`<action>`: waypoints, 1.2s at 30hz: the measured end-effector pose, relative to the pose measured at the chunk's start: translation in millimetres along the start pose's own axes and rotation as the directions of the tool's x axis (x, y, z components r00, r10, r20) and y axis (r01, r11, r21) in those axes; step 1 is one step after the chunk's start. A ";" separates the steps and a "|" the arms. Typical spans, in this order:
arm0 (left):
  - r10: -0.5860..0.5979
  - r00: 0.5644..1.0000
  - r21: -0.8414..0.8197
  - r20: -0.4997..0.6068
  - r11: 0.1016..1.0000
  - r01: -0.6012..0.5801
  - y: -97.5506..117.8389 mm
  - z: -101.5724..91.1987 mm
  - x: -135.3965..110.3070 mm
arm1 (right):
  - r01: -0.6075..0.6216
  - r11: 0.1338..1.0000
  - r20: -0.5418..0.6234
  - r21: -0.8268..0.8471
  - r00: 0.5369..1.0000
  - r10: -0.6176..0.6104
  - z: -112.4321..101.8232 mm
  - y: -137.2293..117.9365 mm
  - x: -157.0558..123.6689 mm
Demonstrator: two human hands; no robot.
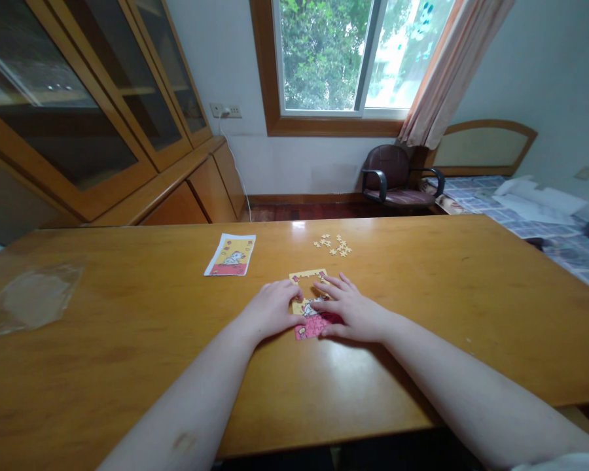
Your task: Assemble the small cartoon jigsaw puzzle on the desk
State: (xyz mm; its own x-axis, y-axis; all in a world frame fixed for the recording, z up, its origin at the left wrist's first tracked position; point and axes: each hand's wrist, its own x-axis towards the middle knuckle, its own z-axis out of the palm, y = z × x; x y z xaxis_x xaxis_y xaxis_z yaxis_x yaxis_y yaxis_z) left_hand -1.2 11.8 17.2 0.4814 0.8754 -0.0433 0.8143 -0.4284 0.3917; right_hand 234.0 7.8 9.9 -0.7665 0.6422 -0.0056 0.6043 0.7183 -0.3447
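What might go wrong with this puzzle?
The hands are right at the unfinished puzzle, so a bump might push joined pieces apart. The loose pieces lie toward the table's far edge, so a careless sweep might knock some off.

Both hands (356, 315) touch a partly assembled puzzle (313, 326).

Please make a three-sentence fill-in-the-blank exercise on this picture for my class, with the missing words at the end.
1. Of the left hand and the right hand, the ____ one is nearer the picture card.
2. Of the loose pieces and the puzzle, the ____ lies nearer the picture's bottom edge.
3. The puzzle's near part is mostly coloured ____.
Missing words: left; puzzle; pink.
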 end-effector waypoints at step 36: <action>0.069 0.997 -0.080 0.019 0.994 -0.067 0.0 2.2 -2.7 | -0.031 1.000 -0.055 -0.003 0.998 0.031 -0.6 5.0 0.0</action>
State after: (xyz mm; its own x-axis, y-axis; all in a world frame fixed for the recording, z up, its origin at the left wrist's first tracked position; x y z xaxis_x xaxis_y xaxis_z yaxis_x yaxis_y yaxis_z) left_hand -1.8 8.9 15.3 0.5425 0.8394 -0.0334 0.7513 -0.4670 0.4663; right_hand 237.2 11.5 8.7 -0.7346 0.6776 0.0351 0.6283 0.6990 -0.3415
